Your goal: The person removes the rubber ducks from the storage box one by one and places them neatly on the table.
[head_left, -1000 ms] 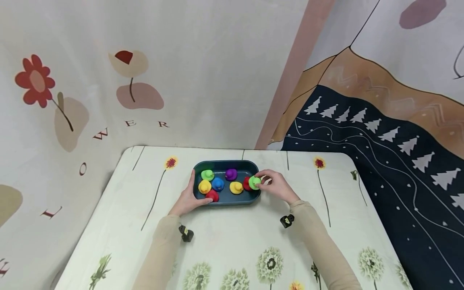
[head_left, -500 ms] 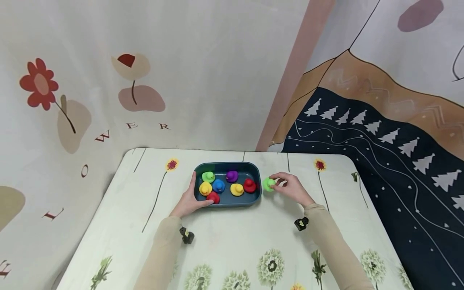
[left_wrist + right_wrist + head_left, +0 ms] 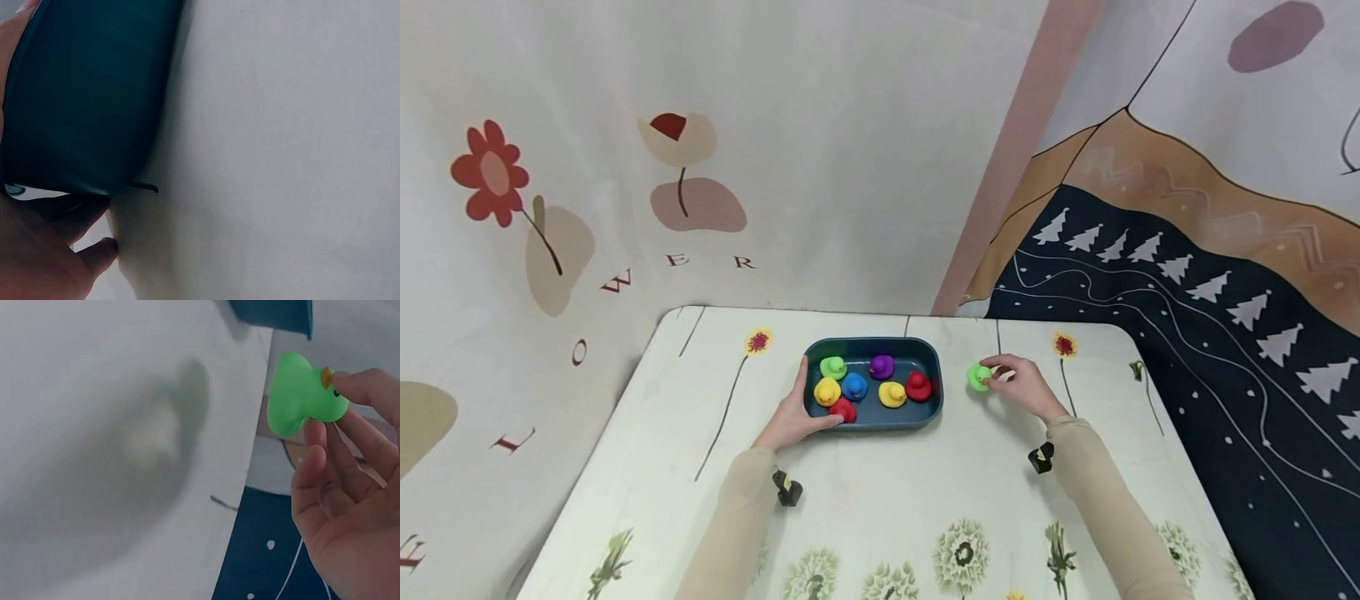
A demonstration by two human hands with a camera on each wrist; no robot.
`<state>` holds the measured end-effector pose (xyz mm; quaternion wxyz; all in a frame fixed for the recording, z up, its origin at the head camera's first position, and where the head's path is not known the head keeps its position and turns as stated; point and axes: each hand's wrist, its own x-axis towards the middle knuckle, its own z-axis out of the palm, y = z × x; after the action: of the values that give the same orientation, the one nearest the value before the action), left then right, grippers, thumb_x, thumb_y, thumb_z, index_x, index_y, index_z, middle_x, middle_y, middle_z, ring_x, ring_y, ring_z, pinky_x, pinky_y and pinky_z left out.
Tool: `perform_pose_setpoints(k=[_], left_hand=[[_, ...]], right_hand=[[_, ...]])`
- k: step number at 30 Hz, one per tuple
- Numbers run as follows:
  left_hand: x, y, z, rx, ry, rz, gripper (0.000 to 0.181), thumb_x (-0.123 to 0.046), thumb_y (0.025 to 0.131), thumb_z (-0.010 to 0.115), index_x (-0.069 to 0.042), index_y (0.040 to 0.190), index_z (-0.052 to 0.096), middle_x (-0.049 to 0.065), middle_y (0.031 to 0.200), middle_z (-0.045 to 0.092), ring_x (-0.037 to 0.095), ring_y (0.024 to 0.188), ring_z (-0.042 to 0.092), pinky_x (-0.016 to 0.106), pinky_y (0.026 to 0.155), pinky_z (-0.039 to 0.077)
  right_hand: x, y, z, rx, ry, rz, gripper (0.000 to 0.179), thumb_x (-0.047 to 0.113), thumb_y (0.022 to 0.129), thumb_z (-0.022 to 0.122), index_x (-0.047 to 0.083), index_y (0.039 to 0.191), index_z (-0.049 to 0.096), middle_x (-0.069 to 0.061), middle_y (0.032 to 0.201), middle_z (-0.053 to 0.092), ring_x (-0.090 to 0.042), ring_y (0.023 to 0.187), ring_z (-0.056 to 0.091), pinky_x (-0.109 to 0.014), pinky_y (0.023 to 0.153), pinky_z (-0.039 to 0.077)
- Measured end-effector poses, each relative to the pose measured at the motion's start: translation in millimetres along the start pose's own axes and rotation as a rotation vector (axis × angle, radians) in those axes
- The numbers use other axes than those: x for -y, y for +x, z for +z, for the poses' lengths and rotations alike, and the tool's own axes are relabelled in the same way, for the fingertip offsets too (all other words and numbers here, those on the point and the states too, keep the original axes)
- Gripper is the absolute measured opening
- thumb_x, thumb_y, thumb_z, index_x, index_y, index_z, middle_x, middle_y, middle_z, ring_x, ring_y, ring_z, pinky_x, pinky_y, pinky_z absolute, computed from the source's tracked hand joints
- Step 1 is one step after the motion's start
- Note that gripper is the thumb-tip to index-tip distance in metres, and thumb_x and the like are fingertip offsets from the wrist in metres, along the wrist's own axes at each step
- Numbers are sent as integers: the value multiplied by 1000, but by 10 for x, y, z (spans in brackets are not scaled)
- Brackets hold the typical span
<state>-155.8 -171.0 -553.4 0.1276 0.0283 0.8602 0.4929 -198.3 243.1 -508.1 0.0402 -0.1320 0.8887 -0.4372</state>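
Observation:
My left hand [image 3: 786, 418] grips the left end of a dark teal tray [image 3: 898, 425], thumb over the near rim and fingers along the short side. The left wrist view shows the tray's outer wall [image 3: 94, 94] close up beside the fingers. To the right of the tray, my right hand [image 3: 1024, 387] pinches a light green rubber duck [image 3: 978, 377] by its head. In the right wrist view the duck [image 3: 294, 394] hangs above the table, its orange beak under the thumb, with a shadow below on the cloth.
Inside the tray sit another green duck [image 3: 833, 367], a purple duck [image 3: 882, 367], a blue duck [image 3: 854, 386], two yellow ducks [image 3: 892, 394] and two red ducks [image 3: 918, 386]. A flower-print cloth covers the table [image 3: 880, 492]; printed curtains [image 3: 820, 167] hang behind it.
The right hand has carried the green duck from over the tray's right end out past its rim to the right. The left hand has stayed on the tray.

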Motion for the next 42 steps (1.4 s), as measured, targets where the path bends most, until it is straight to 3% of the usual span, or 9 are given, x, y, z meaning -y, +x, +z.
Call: perform_pose_setpoints(k=[15,25,32,42], left_hand=[[18,10,-12,-4,5,15,123,-39,77,82,-26,154,-13,20,159,10,42,141,19,60,109,20],[4,-12,-11,6,14,17,123,-38,77,82,-25,154,-13,20,159,9,42,141,19,58,110,20],[3,-11,13,5,21,16,123,-38,77,82,-25,155,-12,19,159,11,40,141,20,57,111,21],[20,-14,5,-2,6,35,124,-37,76,83,-24,155,-12,18,159,11,39,142,19,55,111,20]], right_hand=[[-248,187,-32,-10,0,105,33,5,86,69,-1,118,67,-17,116,65,-31,101,56,-42,82,46],[-370,284,67,-76,54,188,34,3,85,69,-4,118,66,-21,108,64,-33,100,56,-30,74,48],[-404,278,108,-66,80,235,36,5,86,68,-3,121,65,-21,115,62,-32,103,55,-32,79,47],[-456,242,171,-80,165,299,40,4,90,64,-1,129,59,-21,120,56,-29,105,51,-25,72,51]])
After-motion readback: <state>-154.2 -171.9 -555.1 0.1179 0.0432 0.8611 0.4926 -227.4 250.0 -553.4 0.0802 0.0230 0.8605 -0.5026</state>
